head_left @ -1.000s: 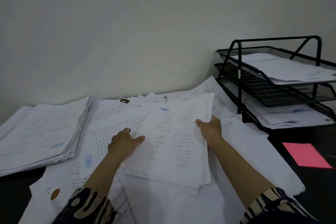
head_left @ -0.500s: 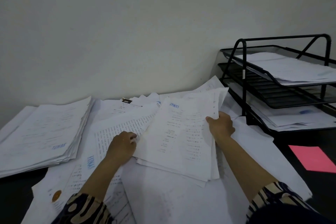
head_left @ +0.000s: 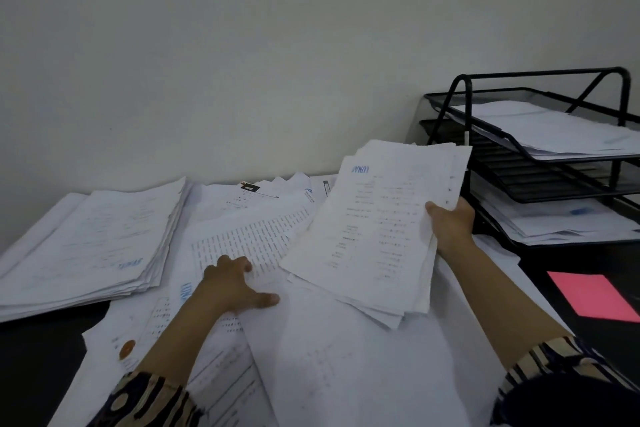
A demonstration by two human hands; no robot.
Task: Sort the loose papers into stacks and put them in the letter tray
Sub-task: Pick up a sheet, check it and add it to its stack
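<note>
right hand grips the right edge of a bundle of papers, thumb on top, fingers curled under. over the last second the bundle has come up off the spread and swung right, top edge now tilted up just beside the letter tray; lower end still trails over the loose sheets. left hand has let go of the bundle and now presses flat, fingers spread, on the loose papers left on the table, probably pinning them so they don't drag along. reads as one sorted stack on its way to a tier. tray: top and bottom tiers already hold paper, middle tier looks empty, so likely target, can't be sure. finished stack sits far left. pink sheet on the dark table, right, untouched. plenty still unsorted.
</note>
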